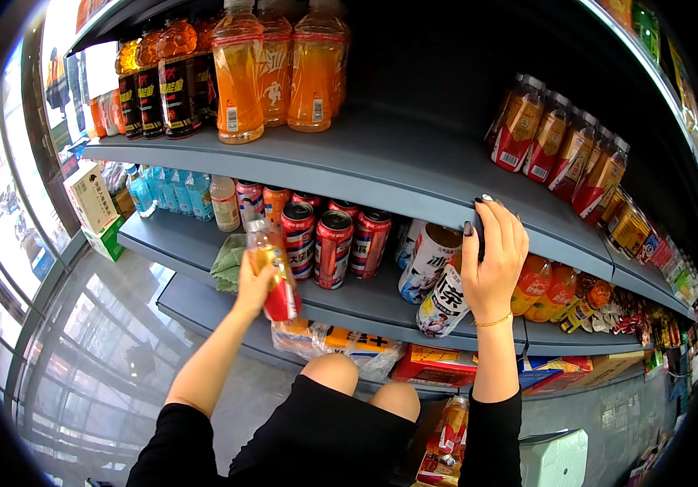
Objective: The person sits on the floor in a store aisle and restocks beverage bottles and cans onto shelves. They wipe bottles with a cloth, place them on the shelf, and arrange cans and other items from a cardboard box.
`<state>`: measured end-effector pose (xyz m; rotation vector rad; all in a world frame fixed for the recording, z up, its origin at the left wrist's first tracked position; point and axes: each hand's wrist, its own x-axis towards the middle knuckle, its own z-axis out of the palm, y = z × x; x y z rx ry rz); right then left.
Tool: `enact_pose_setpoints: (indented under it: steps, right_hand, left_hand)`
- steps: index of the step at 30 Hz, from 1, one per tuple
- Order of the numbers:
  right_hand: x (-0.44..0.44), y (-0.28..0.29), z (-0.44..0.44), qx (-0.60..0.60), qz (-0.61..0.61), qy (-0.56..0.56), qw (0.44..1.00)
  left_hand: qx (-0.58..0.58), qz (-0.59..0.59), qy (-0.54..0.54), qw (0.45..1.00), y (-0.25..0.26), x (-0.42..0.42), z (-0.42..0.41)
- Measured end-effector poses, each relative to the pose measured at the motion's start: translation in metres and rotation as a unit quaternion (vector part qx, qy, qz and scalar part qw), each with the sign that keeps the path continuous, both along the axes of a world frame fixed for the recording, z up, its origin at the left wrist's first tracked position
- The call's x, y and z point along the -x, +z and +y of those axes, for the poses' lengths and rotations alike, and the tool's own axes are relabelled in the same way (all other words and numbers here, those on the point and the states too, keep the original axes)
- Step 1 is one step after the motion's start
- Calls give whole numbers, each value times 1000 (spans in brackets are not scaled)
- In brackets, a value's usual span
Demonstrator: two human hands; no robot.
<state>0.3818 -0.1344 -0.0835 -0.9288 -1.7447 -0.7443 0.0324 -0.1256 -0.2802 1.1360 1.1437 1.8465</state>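
Note:
My left hand (256, 281) is closed around a plastic drink bottle (276, 280) with a red and gold label, held tilted in front of the middle shelf. Beside it a green cloth (230, 262) lies on that shelf, and red and blue drink cans (332, 249) stand to its right. My right hand (498, 249) rests with its fingertips on the front edge of the upper shelf (385, 176), holding no item. Below that hand are large white printed cans (443, 304), one of them leaning. Similar red and gold bottles (525, 128) stand in a group at the upper shelf's right.
Orange drink bottles (239, 85) and dark-labelled bottles (175, 91) stand at the upper left. Small blue bottles (200, 195) line the middle shelf. Wrapped packs (349, 341) and a red carton (434, 365) sit low down. A white foam box (552, 459) stands on the floor at right.

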Motion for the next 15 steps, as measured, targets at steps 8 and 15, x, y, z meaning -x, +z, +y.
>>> enact_pose_setpoints:
  steps: [8,15]
  right_hand:
    - [9,-2,0,-5,30,-3,1000]
    - [6,-3,1,-14,33,-19,999]
  left_hand:
    - [-16,61,161,985,11,126,16]
    - [-76,183,240,951,26,103,16]
